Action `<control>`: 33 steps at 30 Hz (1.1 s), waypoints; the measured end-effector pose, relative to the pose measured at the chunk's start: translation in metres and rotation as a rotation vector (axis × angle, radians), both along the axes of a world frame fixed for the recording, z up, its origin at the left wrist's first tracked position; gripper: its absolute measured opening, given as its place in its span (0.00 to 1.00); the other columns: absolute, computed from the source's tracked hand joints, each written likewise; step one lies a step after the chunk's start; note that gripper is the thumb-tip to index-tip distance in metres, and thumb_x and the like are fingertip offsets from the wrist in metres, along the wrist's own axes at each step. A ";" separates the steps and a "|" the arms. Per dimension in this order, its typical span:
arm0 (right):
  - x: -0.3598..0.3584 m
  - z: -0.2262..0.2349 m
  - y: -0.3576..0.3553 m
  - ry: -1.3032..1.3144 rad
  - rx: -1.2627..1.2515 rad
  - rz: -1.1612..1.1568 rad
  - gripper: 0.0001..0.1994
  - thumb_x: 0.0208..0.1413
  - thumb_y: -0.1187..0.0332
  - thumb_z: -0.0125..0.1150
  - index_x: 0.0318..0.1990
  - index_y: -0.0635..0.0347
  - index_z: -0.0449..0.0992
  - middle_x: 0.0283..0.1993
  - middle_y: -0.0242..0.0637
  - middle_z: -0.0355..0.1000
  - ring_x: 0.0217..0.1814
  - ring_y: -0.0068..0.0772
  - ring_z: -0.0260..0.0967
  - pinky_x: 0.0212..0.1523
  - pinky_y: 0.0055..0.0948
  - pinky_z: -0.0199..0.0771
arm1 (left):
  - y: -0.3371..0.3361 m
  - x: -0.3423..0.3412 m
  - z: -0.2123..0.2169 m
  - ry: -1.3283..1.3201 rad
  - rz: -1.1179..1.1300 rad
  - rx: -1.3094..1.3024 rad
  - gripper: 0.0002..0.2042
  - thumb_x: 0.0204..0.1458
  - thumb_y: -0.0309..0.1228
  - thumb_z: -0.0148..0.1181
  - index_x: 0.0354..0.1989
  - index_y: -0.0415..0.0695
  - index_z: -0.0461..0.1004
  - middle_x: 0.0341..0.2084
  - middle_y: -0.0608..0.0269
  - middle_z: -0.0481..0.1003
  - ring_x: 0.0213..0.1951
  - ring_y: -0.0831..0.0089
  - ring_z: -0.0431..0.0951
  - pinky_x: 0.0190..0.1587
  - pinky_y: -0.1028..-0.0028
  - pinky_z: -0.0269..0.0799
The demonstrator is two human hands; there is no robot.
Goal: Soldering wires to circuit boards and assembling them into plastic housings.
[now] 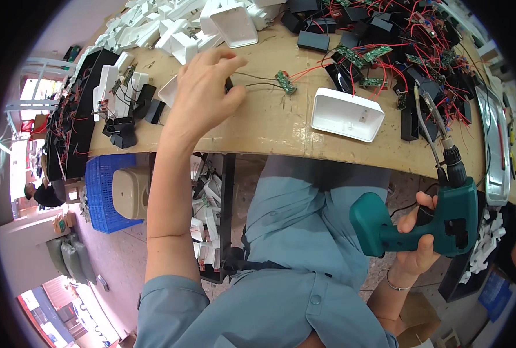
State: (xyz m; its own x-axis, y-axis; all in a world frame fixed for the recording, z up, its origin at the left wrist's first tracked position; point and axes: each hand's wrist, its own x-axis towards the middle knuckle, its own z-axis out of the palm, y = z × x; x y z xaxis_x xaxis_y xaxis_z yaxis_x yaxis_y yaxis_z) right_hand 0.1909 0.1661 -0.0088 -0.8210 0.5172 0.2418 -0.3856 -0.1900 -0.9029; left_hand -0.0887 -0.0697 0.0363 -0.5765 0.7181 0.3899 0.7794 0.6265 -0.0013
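My left hand (203,93) is curled over the work table, with its thumb and fingers around a small black part (229,85); the palm hides most of it. Two dark wires run from there to a green circuit board (286,83). A white plastic piece (169,91) shows beside the wrist. My right hand (417,238) grips a dark green power drill (452,223) off the table's front edge, its black chuck (454,165) pointing up. On the table between my hands sits an open white plastic housing (348,115), its hollow side up.
White housings (235,26) are heaped at the back left. Black boxes (313,40), red wires and circuit boards cover the right side. Black and white parts (119,130) lie at the left. A blue crate (104,194) and a stool (130,191) stand on the floor.
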 end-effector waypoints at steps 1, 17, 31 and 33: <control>-0.003 -0.001 -0.002 0.019 -0.022 0.027 0.32 0.48 0.59 0.59 0.56 0.68 0.54 0.53 0.53 0.59 0.33 0.25 0.64 0.29 0.20 0.68 | 0.007 0.005 0.004 -0.067 -0.020 0.066 0.13 0.46 0.31 0.53 0.40 0.40 0.71 0.40 0.58 0.70 0.34 0.63 0.70 0.37 0.73 0.66; -0.075 -0.006 -0.025 0.003 -0.335 0.223 0.35 0.45 0.55 0.61 0.56 0.66 0.54 0.64 0.56 0.37 0.65 0.50 0.43 0.47 0.31 0.71 | 0.045 0.009 -0.027 -0.463 -0.223 0.425 0.06 0.44 0.28 0.55 0.29 0.38 0.74 0.22 0.59 0.70 0.28 0.63 0.71 0.32 0.72 0.66; -0.064 -0.008 -0.032 0.100 -0.410 0.353 0.36 0.47 0.56 0.59 0.57 0.70 0.51 0.61 0.63 0.42 0.53 0.44 0.62 0.36 0.24 0.77 | 0.052 0.076 -0.025 -0.835 -0.459 0.529 0.05 0.41 0.19 0.57 0.27 0.39 0.71 0.21 0.65 0.69 0.24 0.76 0.69 0.26 0.79 0.62; -0.064 -0.009 -0.036 0.080 -0.475 0.416 0.37 0.47 0.55 0.59 0.57 0.72 0.50 0.60 0.63 0.45 0.55 0.47 0.60 0.41 0.25 0.75 | 0.053 0.076 -0.027 -0.857 -0.507 0.494 0.05 0.41 0.20 0.57 0.27 0.39 0.70 0.21 0.65 0.68 0.23 0.76 0.68 0.25 0.79 0.62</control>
State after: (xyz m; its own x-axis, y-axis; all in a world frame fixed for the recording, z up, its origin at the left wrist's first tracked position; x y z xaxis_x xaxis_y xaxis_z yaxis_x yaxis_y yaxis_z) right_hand 0.1267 0.1304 -0.0174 -0.9653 0.2247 0.1332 -0.2559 -0.7112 -0.6547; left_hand -0.0125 -0.0165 0.0098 -0.4758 0.8226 0.3114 0.5689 0.0178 0.8222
